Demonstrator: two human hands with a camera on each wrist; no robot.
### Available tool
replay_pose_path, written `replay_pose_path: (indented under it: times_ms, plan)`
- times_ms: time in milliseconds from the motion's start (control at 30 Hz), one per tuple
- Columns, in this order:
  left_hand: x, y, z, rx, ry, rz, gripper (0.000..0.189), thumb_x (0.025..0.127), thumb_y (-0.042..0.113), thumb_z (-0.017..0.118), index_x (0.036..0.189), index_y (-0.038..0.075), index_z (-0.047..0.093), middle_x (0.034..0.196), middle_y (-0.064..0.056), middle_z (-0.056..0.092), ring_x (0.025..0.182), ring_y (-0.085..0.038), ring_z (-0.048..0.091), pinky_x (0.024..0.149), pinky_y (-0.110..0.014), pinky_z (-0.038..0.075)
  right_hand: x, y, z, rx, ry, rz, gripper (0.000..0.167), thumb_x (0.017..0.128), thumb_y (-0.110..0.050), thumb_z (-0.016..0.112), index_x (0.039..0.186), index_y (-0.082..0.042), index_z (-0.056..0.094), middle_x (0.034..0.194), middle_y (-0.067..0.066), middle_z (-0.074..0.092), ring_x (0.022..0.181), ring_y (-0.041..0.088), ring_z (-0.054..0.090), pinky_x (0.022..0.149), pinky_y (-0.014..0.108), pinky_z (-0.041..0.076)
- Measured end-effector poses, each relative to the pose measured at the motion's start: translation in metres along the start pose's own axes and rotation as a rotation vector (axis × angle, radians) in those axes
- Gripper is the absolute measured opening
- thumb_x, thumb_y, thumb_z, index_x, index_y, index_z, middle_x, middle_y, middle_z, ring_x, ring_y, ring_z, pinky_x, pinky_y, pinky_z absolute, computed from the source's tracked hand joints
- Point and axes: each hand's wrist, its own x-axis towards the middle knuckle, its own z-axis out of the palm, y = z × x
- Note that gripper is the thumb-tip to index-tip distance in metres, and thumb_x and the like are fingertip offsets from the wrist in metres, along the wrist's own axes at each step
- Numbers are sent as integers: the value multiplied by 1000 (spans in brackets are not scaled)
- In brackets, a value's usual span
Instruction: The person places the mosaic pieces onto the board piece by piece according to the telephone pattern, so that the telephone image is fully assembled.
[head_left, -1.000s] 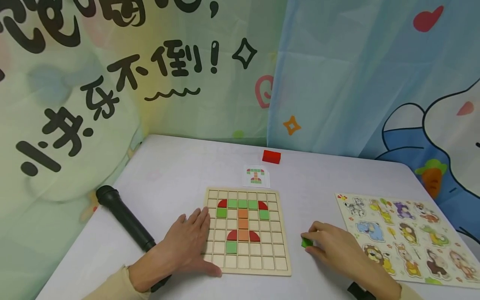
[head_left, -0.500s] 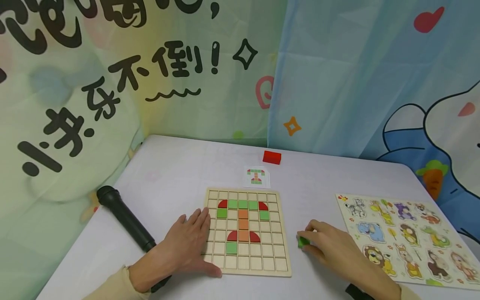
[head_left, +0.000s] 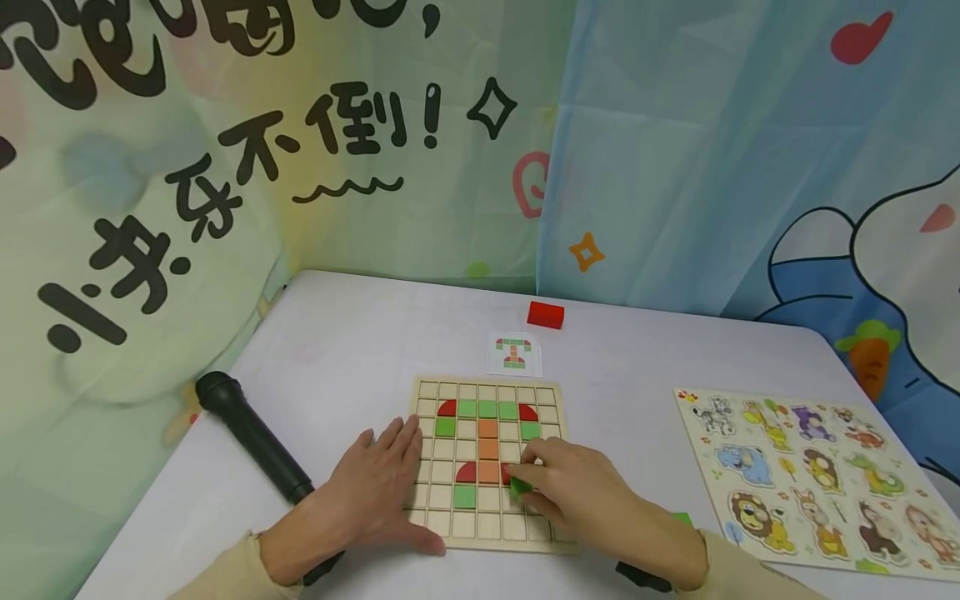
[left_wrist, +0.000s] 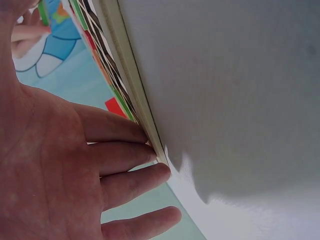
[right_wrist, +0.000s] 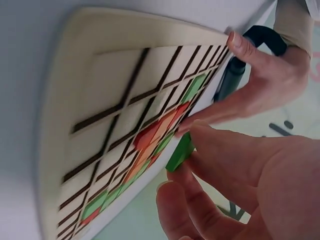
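A wooden grid board lies on the table, with green and orange squares and red quarter-round pieces set in its cells. My left hand lies along the board's left edge, fingers straight; in the left wrist view the fingertips meet the board's side. Over the lower right part of the grid, my right hand pinches a green block between thumb and fingers. In the head view the block is just right of the middle column and partly covers a red piece. The right hand hides several cells.
A small pattern card lies behind the board, and a red block farther back. To the left is a black microphone, partly under the left forearm. An animal picture board lies at right. Something green shows beside the right forearm.
My right hand has carried the green block leftward from the table beside the board to above the grid. The left hand stays at the board's edge.
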Motion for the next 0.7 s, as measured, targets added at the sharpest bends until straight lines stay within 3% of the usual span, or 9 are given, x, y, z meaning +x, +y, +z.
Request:
replay_pose_path:
  times_ms: [300, 700]
  plan:
    - [1, 0, 1, 13, 27, 7, 137, 62, 97, 61, 156, 1, 39, 166, -14, 36, 152, -31, 40, 114, -52, 43, 18, -14, 19, -21, -20, -117, 21, 85, -22, 84, 105, -21, 77, 95, -8, 64, 83, 6, 59, 68, 20, 50]
    - [0, 0, 1, 22, 24, 2, 137, 62, 97, 60, 156, 2, 39, 166, -14, 36, 152, -30, 40, 113, -52, 43, 22, -20, 27, -110, -28, -120, 21, 87, -26, 83, 107, -25, 78, 91, -9, 60, 74, 7, 50, 61, 16, 40]
